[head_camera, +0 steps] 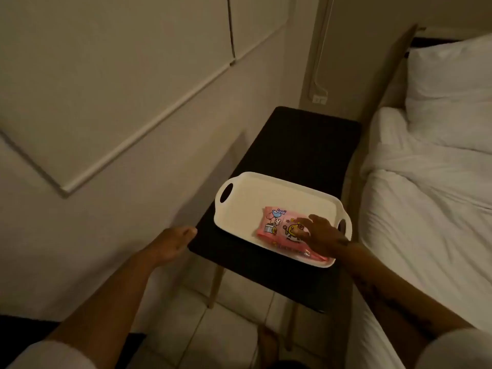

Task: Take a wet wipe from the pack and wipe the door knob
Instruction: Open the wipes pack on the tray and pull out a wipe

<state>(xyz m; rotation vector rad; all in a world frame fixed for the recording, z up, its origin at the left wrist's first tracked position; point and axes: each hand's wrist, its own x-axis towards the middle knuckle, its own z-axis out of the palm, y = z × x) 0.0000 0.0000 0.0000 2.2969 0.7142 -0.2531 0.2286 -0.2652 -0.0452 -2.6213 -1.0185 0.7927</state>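
Your right hand (323,235) rests spread-fingered, gripping nothing, on the wipe pack (282,231) to find its flap, while your left hand (173,245), loosely curled and empty, waits beside the table (298,145).

The left hand (174,242) is held loosely curled, fingers drawn together, its forearm stretched forward from the lower left. The right hand (323,234) is extended further ahead, palm down, with fingers (306,222) spread and slightly bent. Light sleeves are seen at both upper arms.
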